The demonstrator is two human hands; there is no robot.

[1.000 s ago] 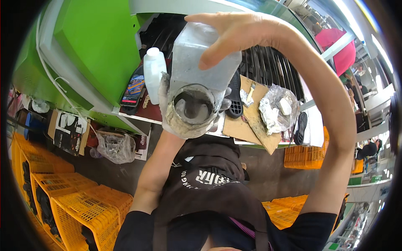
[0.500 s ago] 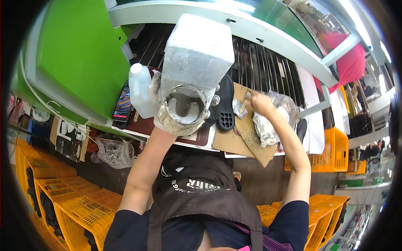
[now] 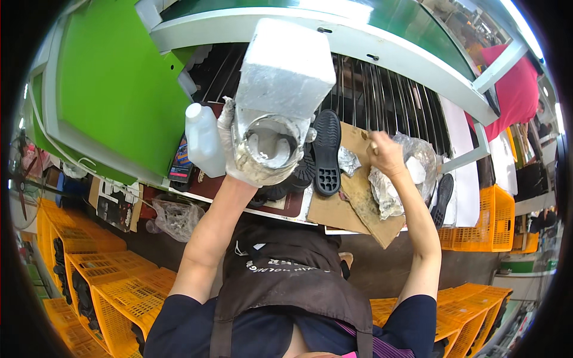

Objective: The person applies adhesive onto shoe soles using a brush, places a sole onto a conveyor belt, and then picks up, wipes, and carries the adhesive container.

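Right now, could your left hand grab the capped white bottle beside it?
Probably not without letting go: the capped white bottle stands close by, but the gloved left hand holds a wide-mouthed container.

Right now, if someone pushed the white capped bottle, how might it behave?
The bottle might tip, since it looks tall for its width. Its smooth walls could feel slippery. They hold an even shape, so they're probably fairly stiff; how full it is I cannot tell.
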